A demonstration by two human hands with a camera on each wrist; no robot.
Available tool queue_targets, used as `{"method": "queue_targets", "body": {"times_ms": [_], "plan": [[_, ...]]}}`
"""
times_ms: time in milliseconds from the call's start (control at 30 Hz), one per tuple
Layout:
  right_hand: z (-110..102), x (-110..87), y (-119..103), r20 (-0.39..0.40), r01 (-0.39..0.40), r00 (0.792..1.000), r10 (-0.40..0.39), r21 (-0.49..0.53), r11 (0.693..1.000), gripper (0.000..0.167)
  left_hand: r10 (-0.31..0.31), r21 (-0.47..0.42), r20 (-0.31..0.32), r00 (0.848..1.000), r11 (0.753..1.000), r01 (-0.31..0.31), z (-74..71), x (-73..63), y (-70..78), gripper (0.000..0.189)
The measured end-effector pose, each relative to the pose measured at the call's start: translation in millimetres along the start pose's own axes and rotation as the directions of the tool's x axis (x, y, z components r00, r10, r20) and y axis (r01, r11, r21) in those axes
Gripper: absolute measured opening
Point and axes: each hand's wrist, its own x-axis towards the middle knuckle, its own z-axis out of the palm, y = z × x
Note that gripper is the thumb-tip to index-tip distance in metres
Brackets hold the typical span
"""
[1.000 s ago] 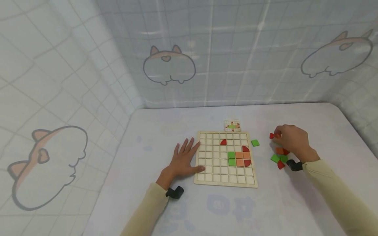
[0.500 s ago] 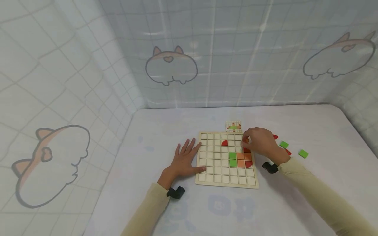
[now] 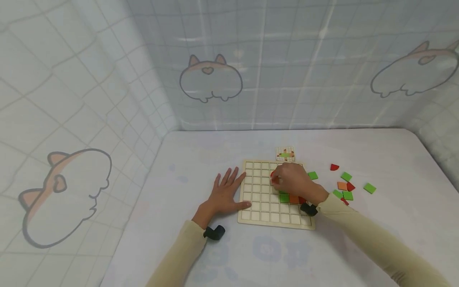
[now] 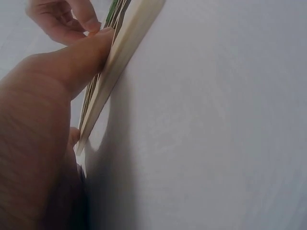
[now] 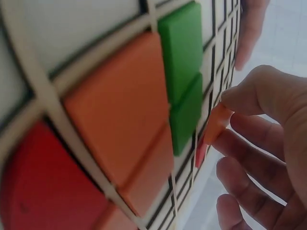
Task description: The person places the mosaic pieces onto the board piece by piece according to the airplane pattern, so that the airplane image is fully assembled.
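My left hand (image 3: 222, 197) lies with spread fingers along the left edge of a wooden grid board (image 3: 276, 225), its thumb on the rim. Over the board's middle, my right hand (image 3: 294, 179) pinches an orange tile (image 5: 218, 124) between thumb and fingertips. Close to that tile, a red quarter-circle piece (image 5: 201, 152) shows on the grid in the right wrist view. Two green square tiles (image 5: 181, 52), orange tiles (image 5: 127, 110) and another red piece (image 5: 43, 182) sit in cells nearer that camera. In the head view my right hand hides part of these.
A small pattern card (image 3: 285, 154) lies at the board's far edge. Right of the board are scattered loose pieces: a green tile (image 3: 312, 175) near the rim, a red piece (image 3: 334, 167), an orange tile (image 3: 342, 185) and several others. White patterned walls (image 3: 279, 79) rise behind the table.
My right hand has moved left from the loose pieces, across the board's right edge, to its middle, bringing the orange tile. My left hand has stayed at the board's left edge.
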Motion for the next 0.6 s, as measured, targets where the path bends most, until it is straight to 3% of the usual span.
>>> {"method": "queue_targets", "body": {"times_ms": [200,333,600], "plan": [[3.2,-0.3,-7.2,0.072,0.005,0.997,-0.002,-0.048,0.999,0.007,0.001,0.0,0.003,1.0,1.0,-0.001,-1.5,-1.2,-0.8,0.101],[5.8,-0.9,-3.7,0.047,0.055,0.998,-0.051,-0.094,0.994,0.005,0.009,-0.003,-0.006,1.0,1.0,-0.009,-1.2,-1.1,-1.2,0.101],[6.8,-1.7,5.5,0.054,0.111,0.993,-0.105,-0.117,0.987,0.02,0.015,-0.013,-0.019,1.0,1.0,-0.015,1.9,0.7,-1.2,0.101]]}}
